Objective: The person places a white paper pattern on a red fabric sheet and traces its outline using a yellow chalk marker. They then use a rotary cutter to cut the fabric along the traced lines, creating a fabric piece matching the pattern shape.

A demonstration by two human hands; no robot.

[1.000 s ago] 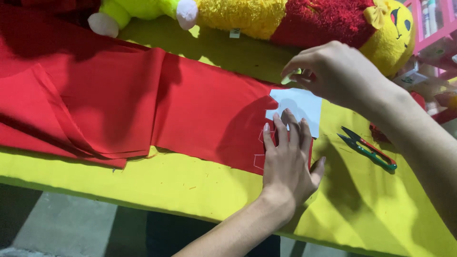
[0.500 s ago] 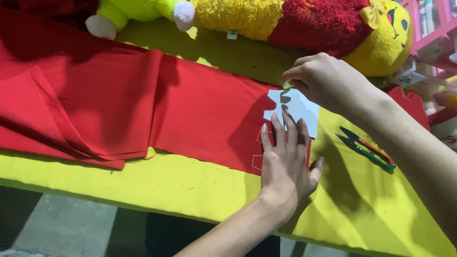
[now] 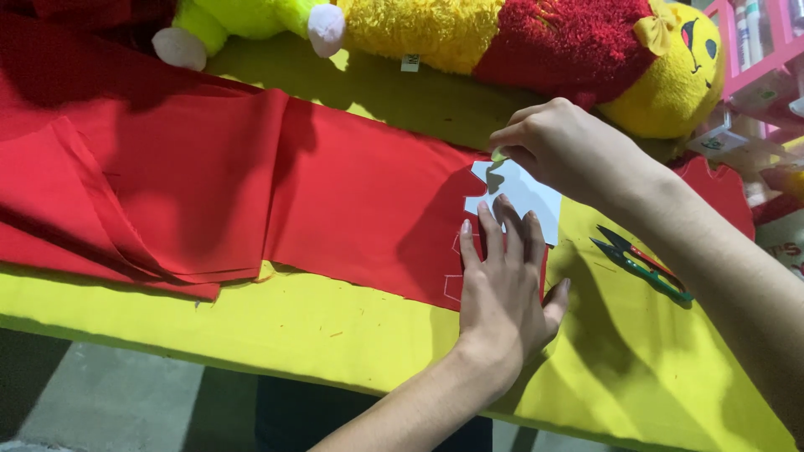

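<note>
Red cloth [image 3: 335,201] lies flat on the yellow table [image 3: 335,326]; your left hand [image 3: 502,293] presses open-palmed on the white paper template [image 3: 528,197] to stop it slipping; your right hand [image 3: 569,151] pinches something small, perhaps chalk, at the template's edge.

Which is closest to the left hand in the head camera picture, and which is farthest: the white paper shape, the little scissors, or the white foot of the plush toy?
From the left hand:
1. White paper shape, under its fingertips.
2. Little scissors, to the right on the yellow cloth.
3. White foot of the plush toy, far up at the table's back.
</note>
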